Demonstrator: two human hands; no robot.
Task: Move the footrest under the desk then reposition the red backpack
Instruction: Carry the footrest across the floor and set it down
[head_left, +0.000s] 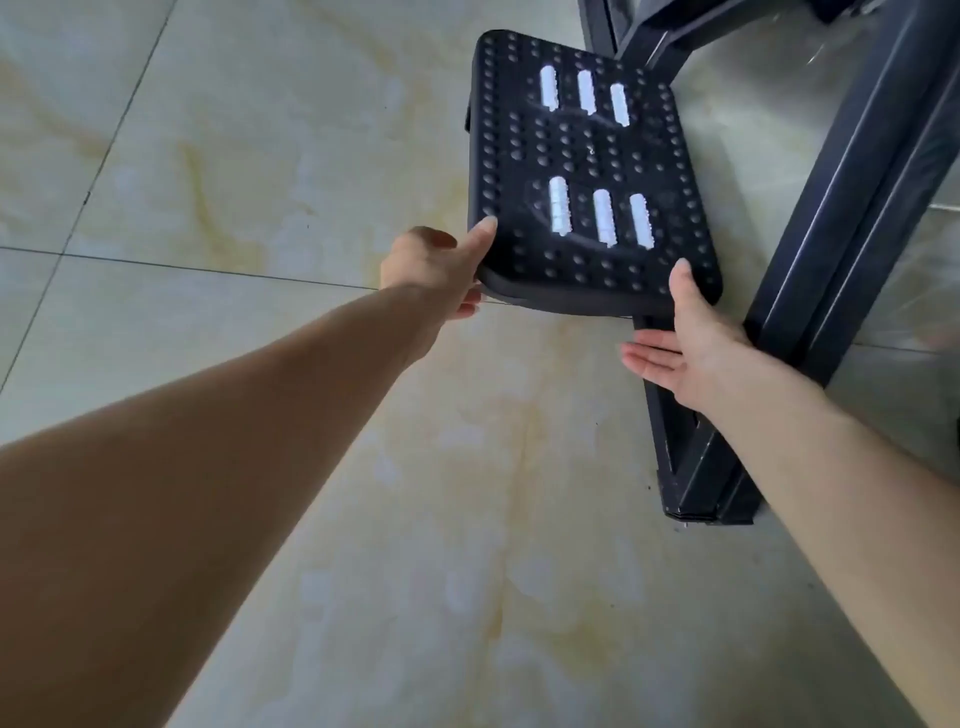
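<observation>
The footrest (587, 171) is a black studded platform with two rows of white rollers, lying on the tiled floor beside the desk's black metal leg frame (831, 218). My left hand (436, 267) grips its near left corner, thumb on top and fingers underneath. My right hand (685, 343) is at the near right corner, thumb resting on the top edge, fingers stretched flat and apart below the rim. The red backpack is out of view.
The desk's black foot bar (696, 467) runs along the floor under my right forearm, toward the bottom right. Pale marbled floor tiles (260, 156) spread to the left and front.
</observation>
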